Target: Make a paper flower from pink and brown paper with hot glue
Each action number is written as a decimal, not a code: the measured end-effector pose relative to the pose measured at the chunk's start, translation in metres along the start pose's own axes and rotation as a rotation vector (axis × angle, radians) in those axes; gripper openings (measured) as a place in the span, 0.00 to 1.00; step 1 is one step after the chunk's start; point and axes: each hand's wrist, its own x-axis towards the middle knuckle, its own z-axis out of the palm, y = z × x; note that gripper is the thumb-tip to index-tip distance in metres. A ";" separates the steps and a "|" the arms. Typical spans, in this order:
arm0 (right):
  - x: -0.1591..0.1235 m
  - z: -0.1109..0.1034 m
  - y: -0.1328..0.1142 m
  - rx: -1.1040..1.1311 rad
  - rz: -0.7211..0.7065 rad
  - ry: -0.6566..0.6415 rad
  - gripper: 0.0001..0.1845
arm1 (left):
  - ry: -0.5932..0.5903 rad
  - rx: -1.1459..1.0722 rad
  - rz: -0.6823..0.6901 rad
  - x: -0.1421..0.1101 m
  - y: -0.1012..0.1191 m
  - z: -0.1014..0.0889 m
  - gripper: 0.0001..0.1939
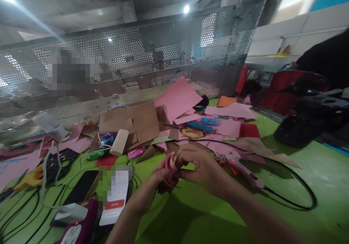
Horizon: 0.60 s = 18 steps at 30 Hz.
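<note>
A rolled, layered pink paper flower [171,169] is held up over the green table, between both hands. My left hand [155,182] grips it from the left, thumb pressed on its side. On the right, my right hand [197,167] pinches the paper's outer edge between thumb and fingers. To the right of that hand lies a pink glue gun [245,171] with a small red light, its black cord looping over the table. Yellow-handled scissors [193,133] rest on paper scraps behind the hands.
Pink paper sheets [180,98] and brown cardboard [131,122] pile up along a perforated metal screen [147,55]. At left are two phones, a purple power strip [81,222], a white charger [72,213] and cables. A dark container [294,127] stands at the right edge.
</note>
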 end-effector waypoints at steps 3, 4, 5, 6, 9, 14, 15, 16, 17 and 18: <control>0.000 -0.003 -0.001 0.026 0.018 -0.052 0.08 | 0.011 -0.031 -0.067 -0.003 0.004 0.000 0.23; 0.000 -0.005 -0.001 0.053 0.019 -0.077 0.07 | 0.020 -0.044 -0.099 -0.003 0.006 0.000 0.24; 0.000 -0.006 -0.001 0.083 0.019 -0.105 0.06 | 0.034 -0.058 -0.131 -0.004 0.007 0.000 0.25; 0.000 -0.007 -0.001 0.111 0.019 -0.132 0.04 | 0.053 -0.075 -0.162 -0.004 0.009 0.000 0.27; 0.002 -0.009 -0.003 0.139 0.016 -0.193 0.01 | 0.094 -0.115 -0.231 -0.006 0.011 0.001 0.28; 0.001 -0.009 -0.008 0.072 -0.034 -0.203 0.04 | 0.007 -0.121 -0.205 -0.007 0.009 -0.002 0.25; 0.000 -0.009 -0.009 0.056 -0.048 -0.191 0.05 | -0.023 -0.115 -0.187 -0.007 0.009 -0.004 0.24; -0.002 -0.008 -0.009 0.041 -0.061 -0.178 0.05 | -0.056 -0.101 -0.166 -0.008 0.009 -0.005 0.24; -0.003 -0.007 -0.010 0.027 -0.075 -0.162 0.05 | -0.092 -0.079 -0.143 -0.008 0.011 -0.006 0.23; -0.005 -0.007 -0.011 0.013 -0.094 -0.142 0.06 | -0.129 -0.045 -0.118 -0.010 0.014 -0.006 0.23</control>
